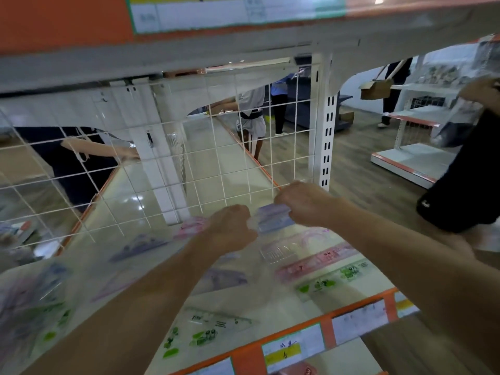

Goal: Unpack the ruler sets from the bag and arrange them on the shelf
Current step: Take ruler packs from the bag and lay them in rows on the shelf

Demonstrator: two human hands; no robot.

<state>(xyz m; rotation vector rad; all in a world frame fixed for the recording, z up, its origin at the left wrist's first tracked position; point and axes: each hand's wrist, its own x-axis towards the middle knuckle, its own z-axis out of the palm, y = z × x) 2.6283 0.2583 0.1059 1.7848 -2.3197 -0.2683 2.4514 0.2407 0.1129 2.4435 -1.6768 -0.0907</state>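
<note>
- Two hands reach into the shelf [130, 201], the left grip [230, 226] and the right grip [303, 204], close together near the wire grid [162, 158] at the back.
- Both grips are clenched on one purple ruler set [273, 216], held between them just above the shelf. The right pinches its upper edge and the left its lower left edge.
- One pink set [190, 226] shows just left of the left grip; whether that grip touches it cannot be told.
- Lying flat on the shelf to the right are three packets side by side: one clear set with a protractor [292, 244], one pink ruler set [313, 262] and one green ruler set [332, 278].
- A second green set [203, 334] lies near the front edge, between the forearms.
- Two more purple sets lie flat, one [227, 277] between the forearms and one [138, 246] further left.
- A clear plastic bag [32, 299] lies at the lower left with blurred purple and green prints inside; their number cannot be told.
- The orange front strip [327, 336] carries four price labels.
- One person in black [460, 185] stands at the right edge.
</note>
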